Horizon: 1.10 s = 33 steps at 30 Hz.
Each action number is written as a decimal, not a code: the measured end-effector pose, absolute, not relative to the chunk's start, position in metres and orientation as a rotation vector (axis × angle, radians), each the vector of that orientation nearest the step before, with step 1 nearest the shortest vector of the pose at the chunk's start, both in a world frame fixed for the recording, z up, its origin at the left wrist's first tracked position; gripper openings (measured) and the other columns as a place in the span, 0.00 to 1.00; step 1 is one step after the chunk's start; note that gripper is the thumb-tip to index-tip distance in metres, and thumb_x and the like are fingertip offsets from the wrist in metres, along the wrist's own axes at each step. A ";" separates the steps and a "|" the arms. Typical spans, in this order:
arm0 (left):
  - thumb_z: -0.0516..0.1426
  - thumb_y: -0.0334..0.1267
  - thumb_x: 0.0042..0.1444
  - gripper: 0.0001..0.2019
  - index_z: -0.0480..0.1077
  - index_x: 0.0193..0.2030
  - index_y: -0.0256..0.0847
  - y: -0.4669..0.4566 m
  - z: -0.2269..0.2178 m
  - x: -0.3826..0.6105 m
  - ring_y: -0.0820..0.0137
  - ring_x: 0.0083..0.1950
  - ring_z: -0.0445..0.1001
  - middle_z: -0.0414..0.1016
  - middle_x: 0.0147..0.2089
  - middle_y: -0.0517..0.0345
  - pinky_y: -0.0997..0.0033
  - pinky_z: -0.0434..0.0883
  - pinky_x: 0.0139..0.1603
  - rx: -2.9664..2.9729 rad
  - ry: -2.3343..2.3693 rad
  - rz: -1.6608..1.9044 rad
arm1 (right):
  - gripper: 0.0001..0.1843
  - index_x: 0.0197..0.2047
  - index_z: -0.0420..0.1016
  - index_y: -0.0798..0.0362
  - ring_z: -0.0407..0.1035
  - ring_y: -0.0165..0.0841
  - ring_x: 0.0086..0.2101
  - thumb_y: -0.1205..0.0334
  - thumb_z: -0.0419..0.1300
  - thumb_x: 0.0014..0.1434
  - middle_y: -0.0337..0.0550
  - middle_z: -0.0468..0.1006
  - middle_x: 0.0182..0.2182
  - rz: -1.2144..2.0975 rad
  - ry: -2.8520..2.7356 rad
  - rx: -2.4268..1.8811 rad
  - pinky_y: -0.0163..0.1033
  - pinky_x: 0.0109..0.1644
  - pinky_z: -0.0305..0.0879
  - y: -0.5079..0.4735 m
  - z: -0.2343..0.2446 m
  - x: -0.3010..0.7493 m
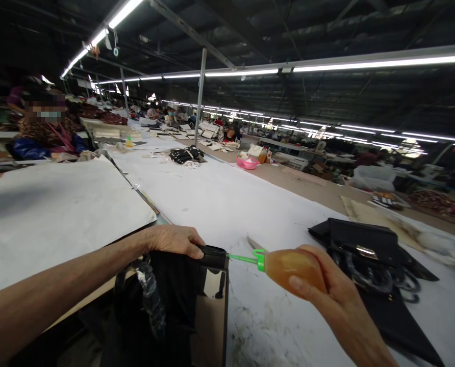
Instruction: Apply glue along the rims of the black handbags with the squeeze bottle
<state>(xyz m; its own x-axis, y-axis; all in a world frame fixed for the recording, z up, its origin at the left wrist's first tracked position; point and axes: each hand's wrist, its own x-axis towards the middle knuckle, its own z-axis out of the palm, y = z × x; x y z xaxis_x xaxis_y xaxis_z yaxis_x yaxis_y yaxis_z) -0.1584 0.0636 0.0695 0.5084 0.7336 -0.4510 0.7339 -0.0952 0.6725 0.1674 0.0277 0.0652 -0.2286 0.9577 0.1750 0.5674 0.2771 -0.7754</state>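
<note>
Bottle lies within right fingers, nozzle apparently touching bag.

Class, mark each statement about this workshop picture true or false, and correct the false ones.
1. The right hand holds an amber bottle. True.
2. The bottle's nozzle is red. False: it is green.
3. The left hand touches black material. True.
4. The nozzle points away from the left hand. False: it points toward that hand.
5. A black bag with a shiny clasp lies on the white surface. True.
6. The pink bowl is nearer the camera than the black bag. False: it is farther off.
</note>
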 end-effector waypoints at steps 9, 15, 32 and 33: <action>0.52 0.44 0.50 0.14 0.73 0.34 0.38 0.064 0.064 -0.162 0.72 0.27 0.62 0.66 0.25 0.62 0.76 0.58 0.26 1.838 1.202 0.001 | 0.23 0.47 0.63 0.48 0.68 0.37 0.33 0.44 0.60 0.53 0.36 0.74 0.33 0.813 -1.848 -1.403 0.36 0.34 0.65 0.029 0.063 0.164; 0.53 0.46 0.50 0.16 0.74 0.38 0.38 0.065 0.061 -0.163 0.72 0.27 0.61 0.66 0.26 0.62 0.76 0.59 0.27 1.820 1.204 0.017 | 0.24 0.46 0.65 0.49 0.68 0.38 0.31 0.44 0.61 0.51 0.37 0.75 0.31 0.851 -1.797 -1.405 0.36 0.30 0.64 0.029 0.064 0.159; 0.51 0.45 0.52 0.17 0.74 0.39 0.38 0.065 0.057 -0.166 0.70 0.30 0.64 0.70 0.29 0.60 0.75 0.59 0.29 1.895 1.256 0.018 | 0.21 0.43 0.67 0.49 0.68 0.39 0.32 0.45 0.61 0.51 0.37 0.75 0.31 0.988 -1.742 -1.436 0.38 0.34 0.62 0.029 0.070 0.157; 0.51 0.45 0.52 0.17 0.74 0.39 0.38 0.066 0.055 -0.167 0.70 0.31 0.64 0.70 0.30 0.60 0.75 0.60 0.29 1.903 1.264 0.012 | 0.22 0.44 0.67 0.49 0.68 0.39 0.33 0.45 0.61 0.51 0.37 0.75 0.31 1.001 -1.751 -1.433 0.38 0.33 0.62 0.030 0.069 0.158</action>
<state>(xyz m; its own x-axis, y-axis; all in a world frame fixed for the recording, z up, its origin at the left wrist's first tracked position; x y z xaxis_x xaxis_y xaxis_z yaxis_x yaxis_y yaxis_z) -0.1667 0.0658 0.0555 0.4935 0.7664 -0.4113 0.7586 -0.1480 0.6345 0.1576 0.0296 0.0690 -0.1862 0.9823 0.0194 0.4812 0.1084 -0.8699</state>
